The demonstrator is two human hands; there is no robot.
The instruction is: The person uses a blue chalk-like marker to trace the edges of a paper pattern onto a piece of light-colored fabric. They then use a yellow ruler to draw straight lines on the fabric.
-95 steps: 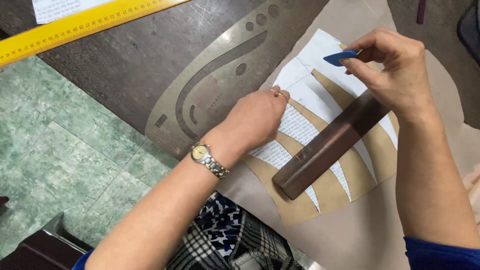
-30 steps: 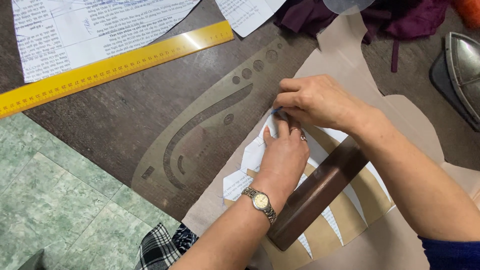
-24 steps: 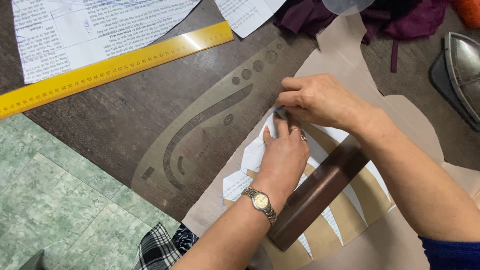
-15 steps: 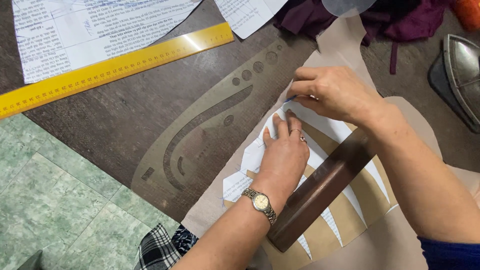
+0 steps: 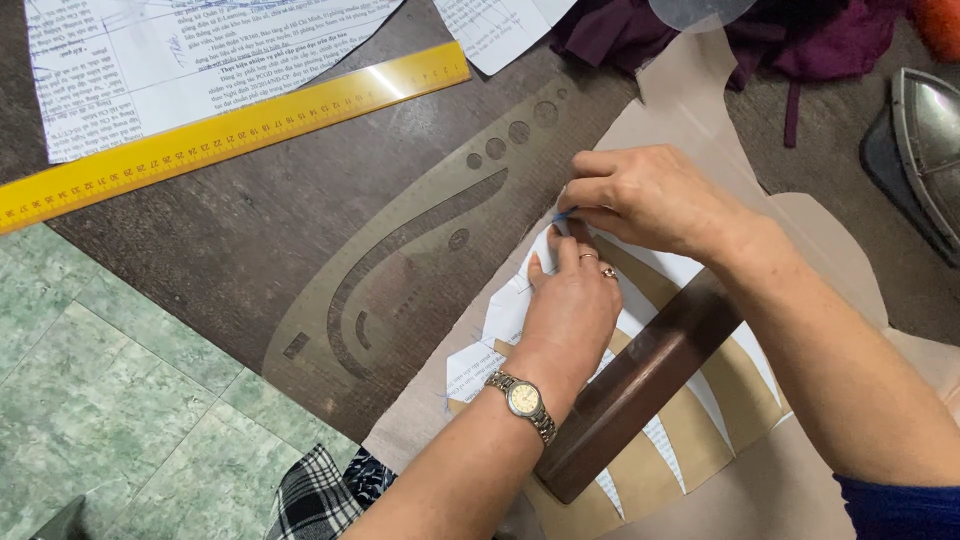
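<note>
Two hands together, right hand (image 5: 650,195) now higher, pinching blue chalk (image 5: 562,215) (barely visible), left hand (image 5: 572,305) flat on slashed paper pattern (image 5: 500,320)

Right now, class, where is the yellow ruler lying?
In the head view the yellow ruler lies slantwise at upper left on the dark table, just below the printed paper sheet and above the clear curve template, left of both hands.
</note>
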